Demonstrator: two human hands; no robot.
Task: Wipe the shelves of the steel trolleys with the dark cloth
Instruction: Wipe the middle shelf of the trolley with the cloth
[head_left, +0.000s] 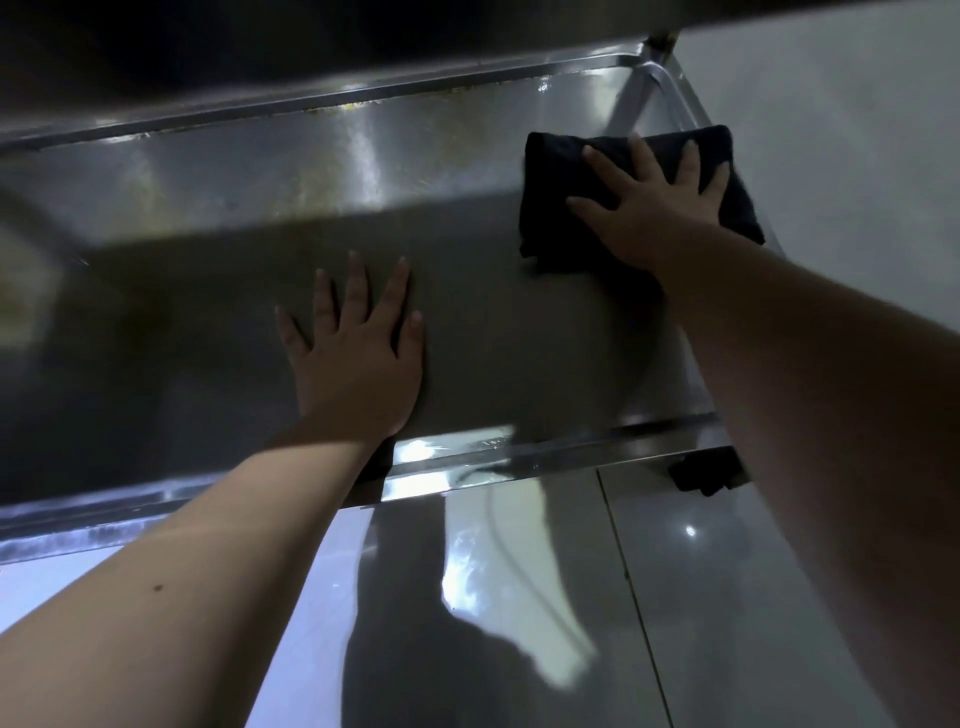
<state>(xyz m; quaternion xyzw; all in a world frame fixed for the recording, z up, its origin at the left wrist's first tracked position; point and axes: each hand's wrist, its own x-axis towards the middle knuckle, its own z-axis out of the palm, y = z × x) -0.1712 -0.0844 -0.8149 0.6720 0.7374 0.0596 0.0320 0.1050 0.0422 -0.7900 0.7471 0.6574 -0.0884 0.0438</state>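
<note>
Head view, cloth: the dark cloth (550, 171) lies folded at the upper right of the frame, on the shelf's far right corner.
Right hand: the right hand (649, 213) presses flat on the cloth, fingers spread, not curled round it.
Left hand: the left hand (353, 358) rests flat on the bare shelf (208, 312) at centre frame, holding nothing.
Progress: wiping appears to be under way on this low shelf. Yellowish streaks (337, 106) remain along the far rim at upper centre, so that edge likely needs a pass.
Remaining: other shelves and trolleys cannot be judged.

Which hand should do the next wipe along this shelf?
Right. The right hand presses flat on the dark cloth at the right end of the shelf; the left hand rests bare on the steel.
</note>
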